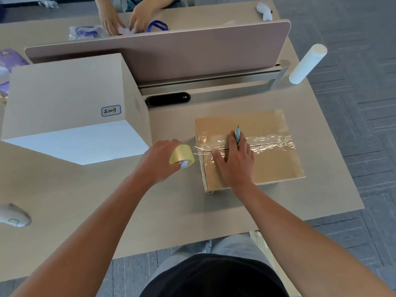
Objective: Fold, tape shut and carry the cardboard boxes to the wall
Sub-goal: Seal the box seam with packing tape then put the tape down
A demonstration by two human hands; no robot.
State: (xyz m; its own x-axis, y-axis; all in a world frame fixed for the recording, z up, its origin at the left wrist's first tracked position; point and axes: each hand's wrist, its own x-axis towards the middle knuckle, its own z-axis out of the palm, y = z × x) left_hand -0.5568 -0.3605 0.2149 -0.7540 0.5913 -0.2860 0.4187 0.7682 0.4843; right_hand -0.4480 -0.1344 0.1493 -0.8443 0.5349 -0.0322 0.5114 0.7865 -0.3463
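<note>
A flat brown cardboard box (267,166) lies on the desk, with a strip of clear tape (267,143) running across its top seam. My left hand (159,161) grips a yellowish tape roll (182,156) just left of the box, and a stretch of tape runs from the roll to the box's left edge. My right hand (234,161) rests on the box's left part, fingers pressing the tape, and holds a small blue utility knife (237,135) with its blade pointing away from me.
A large pale box with a handwritten label (64,99) stands at the left. A desk divider panel (171,52) runs behind, with another person's hands (126,17) beyond it. A white roll (307,63) stands at the back right. The desk's edge is close on the right.
</note>
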